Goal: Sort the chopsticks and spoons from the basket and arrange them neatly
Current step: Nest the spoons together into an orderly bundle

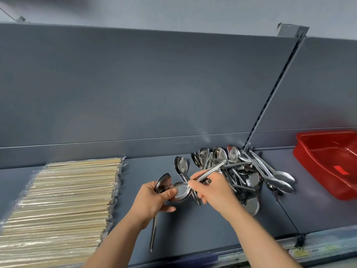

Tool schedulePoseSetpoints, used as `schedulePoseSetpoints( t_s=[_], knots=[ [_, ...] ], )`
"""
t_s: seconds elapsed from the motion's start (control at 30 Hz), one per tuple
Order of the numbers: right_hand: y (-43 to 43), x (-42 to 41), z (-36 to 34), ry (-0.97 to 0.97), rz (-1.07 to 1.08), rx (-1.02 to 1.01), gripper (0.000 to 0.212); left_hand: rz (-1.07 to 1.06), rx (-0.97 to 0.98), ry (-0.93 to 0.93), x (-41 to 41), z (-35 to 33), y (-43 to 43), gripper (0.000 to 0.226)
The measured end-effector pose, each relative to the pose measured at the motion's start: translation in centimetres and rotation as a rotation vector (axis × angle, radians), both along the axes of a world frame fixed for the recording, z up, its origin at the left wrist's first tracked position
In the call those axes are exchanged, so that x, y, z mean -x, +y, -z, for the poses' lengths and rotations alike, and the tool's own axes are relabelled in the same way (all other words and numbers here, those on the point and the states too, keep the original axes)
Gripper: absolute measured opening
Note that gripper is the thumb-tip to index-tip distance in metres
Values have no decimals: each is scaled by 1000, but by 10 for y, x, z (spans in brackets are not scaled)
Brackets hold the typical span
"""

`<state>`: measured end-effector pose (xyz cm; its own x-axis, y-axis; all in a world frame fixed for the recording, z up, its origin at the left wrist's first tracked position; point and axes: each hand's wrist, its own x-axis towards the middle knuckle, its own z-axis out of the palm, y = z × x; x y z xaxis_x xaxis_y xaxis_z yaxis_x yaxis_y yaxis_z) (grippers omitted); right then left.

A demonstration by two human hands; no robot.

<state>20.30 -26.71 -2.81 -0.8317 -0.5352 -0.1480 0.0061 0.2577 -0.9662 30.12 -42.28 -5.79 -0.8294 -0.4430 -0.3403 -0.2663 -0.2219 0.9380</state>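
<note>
The left hand [152,200] holds a stack of spoons [163,182]. The right hand [214,190] pinches one spoon [212,168] by its handle, near the spoon pile [243,176].

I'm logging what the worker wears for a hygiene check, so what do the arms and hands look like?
The left hand and right hand wear no gloves, and no rings, watch or bracelet show. The left forearm and right forearm are uncovered down to the picture's lower edge; no sleeves are in view.
</note>
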Motion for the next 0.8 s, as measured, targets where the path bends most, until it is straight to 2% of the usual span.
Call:
schedulePoseSetpoints(
  t_s=[0.1,0.17,0.27,0.37,0.57,0.67,0.8],
  knots=[
    [14,16,0,100,232,19,6,-21,23,-16,-1,1,-10,12],
    [23,24,-1,97,220,-32,7,-21,19,-12,0,2,-17,11],
    [28,27,4,-102,124,15,13,-23,25,-2,4,1,-21,5],
    [25,27,9,-193,138,94,14,-45,14,0,10,3,-21,3],
    [19,29,16,-350,216,197,8,-71,1,-40,19,12,-16,7],
    [17,34,16,-490,316,349,7,-106,-18,-19,21,15,-15,1],
    [13,39,17,-653,455,493,6,-105,-41,15,24,18,-10,3]
  ],
)
